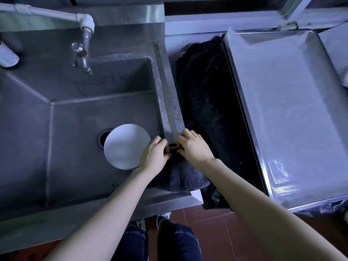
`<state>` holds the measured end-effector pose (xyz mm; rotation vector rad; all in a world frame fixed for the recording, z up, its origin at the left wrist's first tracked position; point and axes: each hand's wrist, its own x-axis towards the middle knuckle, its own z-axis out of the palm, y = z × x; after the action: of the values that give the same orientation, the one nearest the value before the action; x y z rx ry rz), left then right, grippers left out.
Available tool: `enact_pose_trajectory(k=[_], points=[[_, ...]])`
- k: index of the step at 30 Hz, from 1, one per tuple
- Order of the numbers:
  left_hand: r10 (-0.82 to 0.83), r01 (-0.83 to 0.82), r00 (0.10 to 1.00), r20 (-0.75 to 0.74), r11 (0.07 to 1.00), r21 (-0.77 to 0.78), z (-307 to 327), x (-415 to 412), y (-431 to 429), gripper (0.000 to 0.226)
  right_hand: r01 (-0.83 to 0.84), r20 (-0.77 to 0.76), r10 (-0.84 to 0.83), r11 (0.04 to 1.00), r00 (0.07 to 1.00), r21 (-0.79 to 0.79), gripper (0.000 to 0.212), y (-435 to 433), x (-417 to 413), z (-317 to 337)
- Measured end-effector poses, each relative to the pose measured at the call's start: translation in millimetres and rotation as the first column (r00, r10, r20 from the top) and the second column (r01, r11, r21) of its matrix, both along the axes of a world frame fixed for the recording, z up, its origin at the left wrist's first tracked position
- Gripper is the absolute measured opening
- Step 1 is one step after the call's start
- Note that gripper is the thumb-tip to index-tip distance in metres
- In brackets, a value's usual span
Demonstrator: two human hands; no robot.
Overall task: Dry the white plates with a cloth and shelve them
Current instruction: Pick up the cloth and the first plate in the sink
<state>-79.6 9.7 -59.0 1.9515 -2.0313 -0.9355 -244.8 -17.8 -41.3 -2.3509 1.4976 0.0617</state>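
Sink rim [170, 102]: left hand [153, 154], right hand [194, 146] pinch cloth [180, 178].

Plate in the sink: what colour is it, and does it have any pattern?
The plate is plain white with no pattern; the head view shows it.

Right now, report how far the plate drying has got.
Done: nothing visible; the rectangular metal tray holds no plate. In hand: left hand and right hand both grip the dark cloth draped over the corner of the stainless steel sink. Left: the round white plate lies in the basin, untouched, not yet shelved.
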Motion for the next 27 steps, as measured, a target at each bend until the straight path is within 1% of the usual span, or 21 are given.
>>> enact_pose_trajectory(k=[3, 5, 7, 8, 9, 10, 11, 12, 13, 14, 15, 16, 17, 18, 19, 20, 22, 24, 25, 27], points=[[0.008, -0.005, 0.998, -0.055, 0.999, 0.046, 3, 9, 0, 0.022, -0.013, 0.031, 0.013, 1.000, 0.999, -0.023, 0.018, -1, 0, 4], [-0.027, 0.034, 0.995, -0.091, 0.996, 0.081, 5, 17, -1, 0.028, 0.006, 0.079, -0.003, 0.999, 0.997, -0.033, 0.015, -2, 5, 10], [-0.047, 0.060, 0.992, -0.119, 0.993, 0.105, 5, 24, -3, 0.024, 0.043, 0.156, -0.041, 0.999, 0.987, -0.014, 0.013, -3, 12, 17], [-0.011, 0.031, 0.988, -0.156, 0.992, 0.124, 5, 28, -3, 0.020, 0.060, 0.187, -0.060, 0.998, 0.980, 0.001, 0.014, -4, 16, 20], [0.066, -0.034, 0.976, -0.209, 0.988, 0.152, 5, 33, -5, 0.016, 0.072, 0.214, -0.073, 0.997, 0.974, 0.016, 0.014, -6, 19, 23], [0.173, -0.121, 0.946, -0.273, 0.973, 0.196, 7, 39, -6, 0.011, 0.081, 0.238, -0.085, 0.996, 0.968, 0.026, 0.015, -9, 23, 25], [0.282, -0.205, 0.897, -0.341, 0.948, 0.245, 8, 45, -7, 0.008, 0.089, 0.265, -0.093, 0.996, 0.960, 0.026, 0.016, -11, 27, 27], [0.373, -0.276, 0.836, -0.403, 0.920, 0.280, 10, 51, -9, 0.010, 0.092, 0.296, -0.093, 0.996, 0.951, 0.019, 0.018, -14, 31, 29], [0.433, -0.328, 0.779, -0.453, 0.898, 0.294, 12, 56, -11, 0.013, 0.091, 0.321, -0.094, 0.996, 0.943, 0.024, 0.024, -17, 35, 31], [0.471, -0.371, 0.733, -0.491, 0.881, 0.293, 14, 62, -13, 0.014, 0.088, 0.329, -0.105, 0.994, 0.939, 0.067, 0.034, -20, 40, 34], [0.493, -0.405, 0.699, -0.518, 0.870, 0.281, 16, 66, -15, 0.015, 0.079, 0.308, -0.122, 0.986, 0.944, 0.146, 0.048, -23, 45, 37], [0.506, -0.434, 0.671, -0.543, 0.861, 0.266, 19, 71, -16, 0.016, 0.058, 0.243, -0.117, 0.970, 0.963, 0.235, 0.061, -27, 50, 40], [0.516, -0.462, 0.643, -0.566, 0.850, 0.251, 21, 75, -18, 0.018, 0.028, 0.149, -0.076, 0.953, 0.986, 0.302, 0.068, -30, 55, 42], [0.526, -0.486, 0.614, -0.588, 0.839, 0.244, 24, 80, -20, 0.019, -0.002, 0.059, -0.019, 0.942, 0.998, 0.336, 0.067, -34, 60, 42], [0.531, -0.501, 0.596, -0.603, 0.832, 0.237, 26, 83, -21, 0.020, -0.016, 0.017, 0.011, 0.932, 1.000, 0.361, 0.060, -36, 65, 42], [0.534, -0.518, 0.588, -0.607, 0.825, 0.225, 27, 88, -23, 0.019, -0.015, 0.034, 0.002, 0.924, 0.999, 0.382, 0.051, -39, 71, 40], [0.563, -0.564, 0.597, -0.572, 0.801, 0.199, 25, 108, -26, 0.007, 0.023, 0.166, -0.102, 0.907, 0.981, 0.421, 0.035, -46, 90, 41], [0.583, -0.566, 0.586, -0.562, 0.792, 0.230, 21, 131, -27, 0.009, 0.043, 0.307, -0.189, 0.905, 0.933, 0.424, 0.020, -50, 110, 45], [0.582, -0.535, 0.587, -0.563, 0.801, 0.270, 19, 142, -27, 0.012, 0.049, 0.355, -0.220, 0.900, 0.909, 0.434, 0.018, -52, 120, 47], [0.566, -0.437, 0.591, -0.575, 0.824, 0.361, 15, 162, -22, 0.025, 0.066, 0.395, -0.272, 0.884, 0.878, 0.463, 0.025, -56, 138, 48]])
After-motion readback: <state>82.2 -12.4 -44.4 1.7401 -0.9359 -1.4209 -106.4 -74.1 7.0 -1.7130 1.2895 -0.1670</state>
